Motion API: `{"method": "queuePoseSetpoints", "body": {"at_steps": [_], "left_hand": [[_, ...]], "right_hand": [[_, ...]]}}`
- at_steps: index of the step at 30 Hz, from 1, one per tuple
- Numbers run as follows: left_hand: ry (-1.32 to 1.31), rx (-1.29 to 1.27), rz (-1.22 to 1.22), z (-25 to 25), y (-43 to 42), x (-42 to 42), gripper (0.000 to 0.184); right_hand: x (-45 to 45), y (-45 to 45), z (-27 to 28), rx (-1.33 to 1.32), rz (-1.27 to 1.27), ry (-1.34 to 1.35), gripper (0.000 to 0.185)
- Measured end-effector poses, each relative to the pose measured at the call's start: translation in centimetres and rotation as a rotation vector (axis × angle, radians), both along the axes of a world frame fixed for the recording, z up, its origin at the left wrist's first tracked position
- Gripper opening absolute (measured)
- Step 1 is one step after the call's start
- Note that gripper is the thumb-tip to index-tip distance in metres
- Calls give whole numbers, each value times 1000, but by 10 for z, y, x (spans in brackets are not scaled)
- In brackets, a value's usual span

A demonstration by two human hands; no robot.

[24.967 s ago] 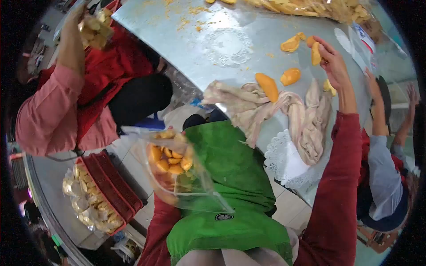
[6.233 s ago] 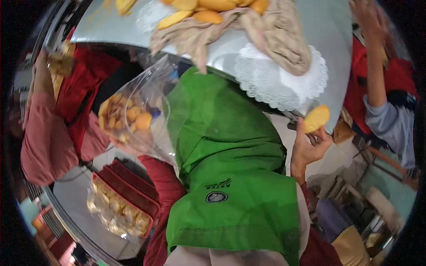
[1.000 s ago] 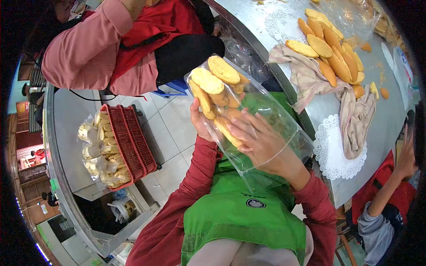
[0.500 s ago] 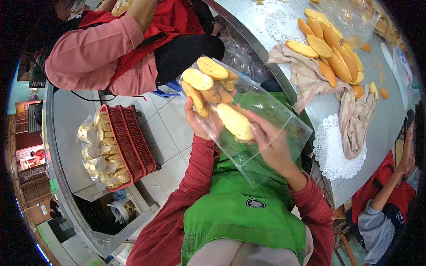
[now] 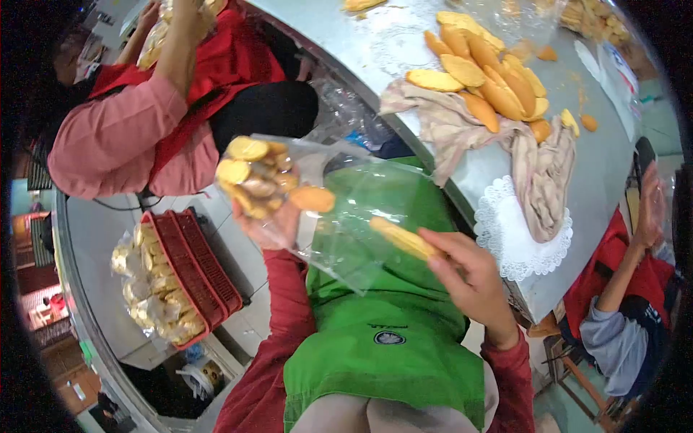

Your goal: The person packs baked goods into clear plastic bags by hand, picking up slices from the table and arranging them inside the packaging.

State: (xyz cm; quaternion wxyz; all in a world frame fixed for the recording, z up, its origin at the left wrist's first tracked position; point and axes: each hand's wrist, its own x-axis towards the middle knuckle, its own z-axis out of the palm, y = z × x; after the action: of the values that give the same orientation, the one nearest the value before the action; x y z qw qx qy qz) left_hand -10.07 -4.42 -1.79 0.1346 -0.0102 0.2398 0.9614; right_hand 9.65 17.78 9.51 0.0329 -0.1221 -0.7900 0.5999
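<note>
Several yellow-and-brown oblong bread pieces [image 5: 253, 173] sit bunched in a clear plastic bag [image 5: 354, 191], left of the frame's centre, its filled end held by the left grip [image 5: 274, 227]. Near the centre, the right grip [image 5: 465, 274] pinches one long yellow slice [image 5: 404, 239] at the bag's mouth (inside or in front, I cannot tell). Another bread heap [image 5: 494, 83] lies upper right on the grey metal bench [image 5: 595, 162].

The left hand [image 5: 273, 225] holds a clear bag [image 5: 339, 245] of bread slices [image 5: 245, 173]; the right hand [image 5: 433, 249] pinches one long slice [image 5: 398, 236] at the bag's open end. On the metal counter [image 5: 595, 173], more bread pieces [image 5: 498, 86] lie heaped partly on a crumpled cloth [image 5: 538, 191], which reaches the near edge and overlaps a white doily [image 5: 498, 234] by the near corner.
</note>
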Motion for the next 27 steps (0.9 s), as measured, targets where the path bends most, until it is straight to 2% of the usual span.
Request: {"method": "queuePoseSetpoints", "body": {"at_steps": [2,3,4,6,12,15,17,20,23,27], "left_hand": [[-47,-18,97,3,-1,-4,72],[92,180,-107,0,-6,-5,66],[60,144,-61,-4,-7,-5,67],[-1,69,31,-6,-5,-6,67],[-32,-38,-24,0,4,-4,78],[-29,-86,-11,2,8,-2,78],[-26,-77,-18,5,11,-1,79],[-30,-35,-43,6,12,1,79],[-29,-21,-77,6,10,1,79],[-54,60,-108,0,11,0,79]], "right_hand": [[14,16,7,304,-215,71,31],[20,23,9,454,-319,103,31],[22,29,2,683,-436,145,29],[23,46,-12,978,-431,110,29],[1,77,7,1024,-249,-26,22],[-50,97,31,1099,-228,164,17],[-82,122,21,1121,-206,160,18],[-127,125,8,802,-197,149,11],[-152,121,-7,1050,-269,302,15],[-176,135,-24,1104,-183,337,14]]}}
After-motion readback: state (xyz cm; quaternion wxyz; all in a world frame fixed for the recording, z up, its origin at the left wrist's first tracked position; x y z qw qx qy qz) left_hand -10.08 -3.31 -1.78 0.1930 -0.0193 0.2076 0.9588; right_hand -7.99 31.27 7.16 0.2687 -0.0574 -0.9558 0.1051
